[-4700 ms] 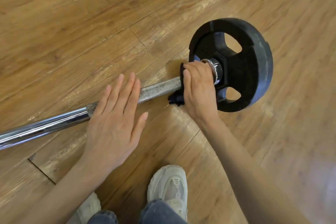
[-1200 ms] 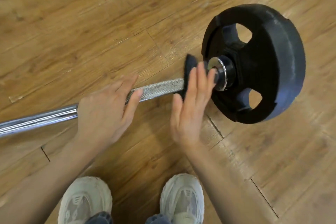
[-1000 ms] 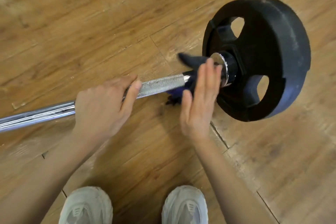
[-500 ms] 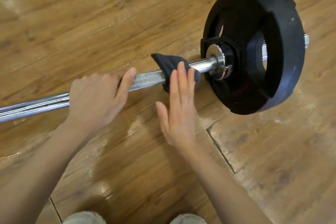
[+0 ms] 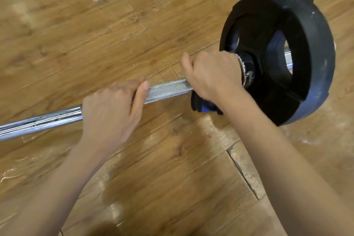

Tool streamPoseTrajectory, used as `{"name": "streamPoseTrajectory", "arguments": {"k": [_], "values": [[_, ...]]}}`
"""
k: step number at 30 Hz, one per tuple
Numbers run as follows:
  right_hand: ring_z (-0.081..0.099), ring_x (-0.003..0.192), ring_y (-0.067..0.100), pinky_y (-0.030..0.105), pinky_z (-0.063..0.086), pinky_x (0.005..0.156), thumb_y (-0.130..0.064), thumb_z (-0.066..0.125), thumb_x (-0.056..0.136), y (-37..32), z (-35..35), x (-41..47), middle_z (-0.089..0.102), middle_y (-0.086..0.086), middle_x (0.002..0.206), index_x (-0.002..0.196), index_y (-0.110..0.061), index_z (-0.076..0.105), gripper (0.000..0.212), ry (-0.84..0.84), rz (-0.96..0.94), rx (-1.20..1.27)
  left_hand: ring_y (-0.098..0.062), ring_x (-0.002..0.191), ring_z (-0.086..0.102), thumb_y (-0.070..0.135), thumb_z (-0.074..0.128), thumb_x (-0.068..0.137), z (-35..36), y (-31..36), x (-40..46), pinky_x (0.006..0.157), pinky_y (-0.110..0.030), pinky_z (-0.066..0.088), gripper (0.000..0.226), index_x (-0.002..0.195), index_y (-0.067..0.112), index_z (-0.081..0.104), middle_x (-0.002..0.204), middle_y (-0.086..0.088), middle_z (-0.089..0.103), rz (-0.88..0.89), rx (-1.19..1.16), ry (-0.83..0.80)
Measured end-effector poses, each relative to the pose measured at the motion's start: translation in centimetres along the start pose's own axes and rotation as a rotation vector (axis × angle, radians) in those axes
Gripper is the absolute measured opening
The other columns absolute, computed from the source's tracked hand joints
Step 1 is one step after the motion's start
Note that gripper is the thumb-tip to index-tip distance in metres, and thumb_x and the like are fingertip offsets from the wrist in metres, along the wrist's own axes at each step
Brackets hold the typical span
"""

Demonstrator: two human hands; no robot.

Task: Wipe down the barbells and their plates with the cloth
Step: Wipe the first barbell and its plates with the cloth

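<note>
A chrome barbell [image 5: 168, 89] lies across the wooden floor, knurled in its middle stretch and smooth toward the left. At its right end stands a black rubber plate [image 5: 306, 53] with grip holes, seated against a chrome collar [image 5: 246, 72]. My left hand [image 5: 113, 113] grips the bar where the knurling begins, thumb lying along it. My right hand [image 5: 212, 73] is curled round the bar right beside the collar, holding a dark blue cloth [image 5: 203, 105] wrapped on it. Only the cloth's lower end hangs out below my wrist.
The floor [image 5: 153, 159] is worn wood-look planks with scuffs and whitish dust marks. A gap between planks [image 5: 243, 174] runs under my right forearm. The bar runs off the left edge of view.
My right hand went from flat fingers against the cloth to a closed grip round cloth and bar, shifting right up to the collar. My left hand kept its grip. The view moved in closer.
</note>
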State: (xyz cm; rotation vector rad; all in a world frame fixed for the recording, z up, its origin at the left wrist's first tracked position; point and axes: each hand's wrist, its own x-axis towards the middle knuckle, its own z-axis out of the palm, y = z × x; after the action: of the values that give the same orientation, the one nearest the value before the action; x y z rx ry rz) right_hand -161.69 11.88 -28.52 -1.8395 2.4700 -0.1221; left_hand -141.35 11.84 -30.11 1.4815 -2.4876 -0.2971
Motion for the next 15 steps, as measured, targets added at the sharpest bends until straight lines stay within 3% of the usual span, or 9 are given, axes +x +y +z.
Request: {"name": "streamPoseTrajectory", "arguments": {"k": [2,3,5,6,8,9,11,13,15], "values": [[0.043,0.075,0.03,0.035,0.027,0.071,-0.045,0.022,0.107,0.4,-0.3,0.6,0.051,0.007,0.08,0.062,-0.015,0.042,0.057,-0.147,0.023,0.007,-0.039,0.059,0.066,0.042,0.036,0.105,-0.1,0.2,-0.3,0.053,-0.018,0.013,0.043,0.102,0.024,0.076,0.082,-0.009,0.075,0.01,-0.008,-0.011],[0.044,0.072,0.03,0.036,0.027,0.07,-0.043,0.024,0.108,0.5,-0.1,-0.2,0.05,0.006,0.076,0.06,-0.017,0.041,0.057,-0.093,0.017,0.025,-0.038,0.056,0.065,0.04,0.039,0.104,-0.2,0.2,-0.4,0.055,-0.015,0.013,0.041,0.1,0.023,0.076,0.077,-0.008,0.074,0.019,-0.004,-0.013],[0.053,0.073,0.031,0.037,0.033,0.074,-0.031,0.033,0.108,0.4,1.5,-3.8,0.054,0.005,0.072,0.064,-0.016,0.052,0.051,0.239,-0.003,0.181,-0.035,0.054,0.066,0.039,0.04,0.103,-0.3,0.2,-0.8,0.056,-0.013,0.013,0.04,0.102,0.023,0.077,0.074,-0.007,0.074,0.032,0.006,-0.013],[0.059,0.087,0.032,0.036,0.04,0.087,-0.025,0.035,0.108,0.5,2.9,-6.2,0.062,0.007,0.081,0.076,-0.012,0.063,0.044,0.368,-0.024,0.222,-0.034,0.054,0.066,0.04,0.04,0.103,-0.3,0.2,-1.1,0.055,-0.013,0.012,0.04,0.103,0.023,0.077,0.075,-0.006,0.074,0.031,0.006,-0.017],[0.053,0.121,0.031,0.041,0.028,0.118,-0.025,0.03,0.109,1.2,5.1,-9.1,0.068,0.01,0.112,0.108,-0.006,0.07,0.044,0.494,-0.038,0.23,-0.031,0.054,0.066,0.038,0.043,0.101,-0.2,0.5,-1.6,0.057,-0.011,0.01,0.038,0.103,0.023,0.077,0.076,-0.004,0.075,0.031,0.007,-0.025],[0.051,0.124,0.03,0.04,0.023,0.121,-0.026,0.029,0.109,1.5,5.5,-9.0,0.068,0.011,0.114,0.111,-0.005,0.07,0.047,0.507,-0.023,0.256,-0.03,0.052,0.066,0.038,0.044,0.099,-0.2,0.7,-1.8,0.059,-0.01,0.009,0.038,0.103,0.022,0.078,0.075,-0.003,0.075,0.029,0.009,-0.024],[0.057,0.103,0.03,0.041,0.033,0.115,-0.024,0.034,0.107,1.4,5.1,-8.3,0.069,0.01,0.092,0.091,-0.006,0.072,0.044,0.529,0.003,0.284,-0.028,0.053,0.067,0.038,0.043,0.098,-0.2,1.1,-2.4,0.062,-0.009,0.008,0.04,0.105,0.02,0.079,0.076,-0.002,0.076,0.024,-0.003,-0.028],[0.056,0.074,0.031,0.043,0.045,0.094,-0.021,0.043,0.098,0.4,2.6,-6.8,0.059,0.009,0.066,0.063,-0.01,0.062,0.042,0.389,0.038,0.181,-0.027,0.057,0.07,0.037,0.041,0.098,-0.3,1.5,-2.9,0.064,-0.01,0.01,0.043,0.107,0.019,0.079,0.081,-0.002,0.077,0.026,-0.007,-0.014],[0.051,0.072,0.032,0.039,0.038,0.08,-0.028,0.04,0.098,0.0,-0.4,-4.5,0.05,0.008,0.067,0.056,-0.015,0.045,0.044,-0.001,0.083,0.048,-0.028,0.058,0.07,0.036,0.04,0.098,-0.4,1.6,-3.1,0.065,-0.01,0.01,0.044,0.108,0.018,0.078,0.083,-0.003,0.078,0.028,-0.007,-0.02]]}}
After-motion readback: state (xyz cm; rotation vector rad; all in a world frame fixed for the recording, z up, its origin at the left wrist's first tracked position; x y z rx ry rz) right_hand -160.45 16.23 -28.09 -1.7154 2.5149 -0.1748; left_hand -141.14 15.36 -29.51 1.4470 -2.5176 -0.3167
